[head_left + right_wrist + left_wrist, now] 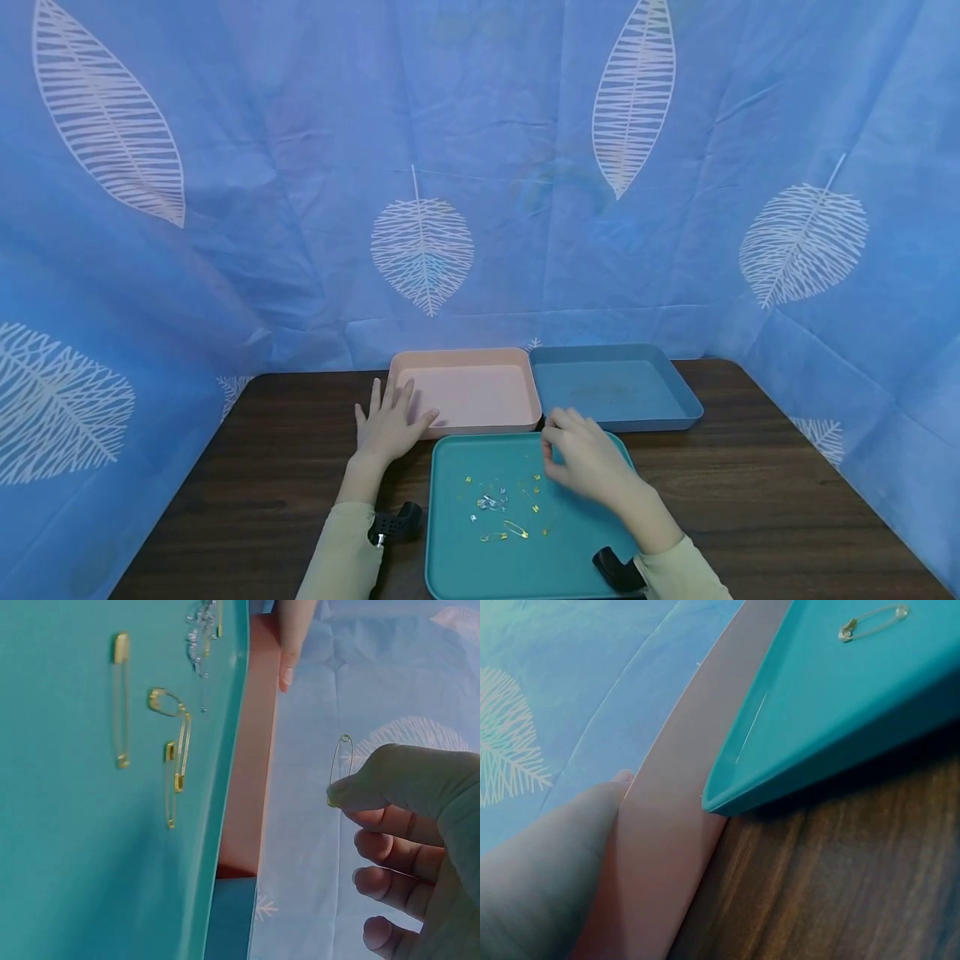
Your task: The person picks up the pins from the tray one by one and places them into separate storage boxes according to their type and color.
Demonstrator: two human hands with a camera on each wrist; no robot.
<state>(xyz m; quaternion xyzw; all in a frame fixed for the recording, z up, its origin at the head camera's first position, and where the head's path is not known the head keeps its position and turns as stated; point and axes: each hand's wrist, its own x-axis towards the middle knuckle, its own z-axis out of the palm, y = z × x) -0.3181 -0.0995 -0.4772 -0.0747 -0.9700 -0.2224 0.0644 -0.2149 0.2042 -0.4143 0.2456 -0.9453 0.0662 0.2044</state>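
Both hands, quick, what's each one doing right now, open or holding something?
Left hand: open, fingers spread, at the pink tray.
Right hand: pinching a gold safety pin.

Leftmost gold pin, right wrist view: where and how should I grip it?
Probably pinch the leftmost gold pin from above, across the clasp at its upper end in that view: it lies flat on the teal tray, apart from the other pins, and the clasp is broader than its thin wires.

It's a gold safety pin (334, 766) in the right hand (588, 458), teal tray (525, 575) below, pink tray (480, 392) by the left hand (390, 425), blue cloth (517, 250) (white leaf prints (423, 250)!) beyond both.
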